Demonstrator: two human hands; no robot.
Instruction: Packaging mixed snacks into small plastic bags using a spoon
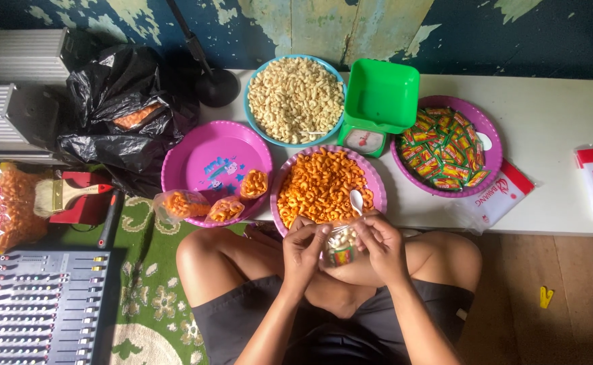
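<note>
Both hands, left (303, 251) and right (382, 245), hold one small bag (340, 247) between them, just below the orange snack bowl (372, 177).

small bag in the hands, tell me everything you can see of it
The small bag is a clear plastic pouch, partly filled with pale curled snack pieces and, lower down, a small colourful sachet. It is held upright over the lap, just in front of the purple bowl of orange snacks. The left hand grips its left side, the right hand its right, fingers pinching near the top. Whether the mouth is open or sealed cannot be told.
</note>
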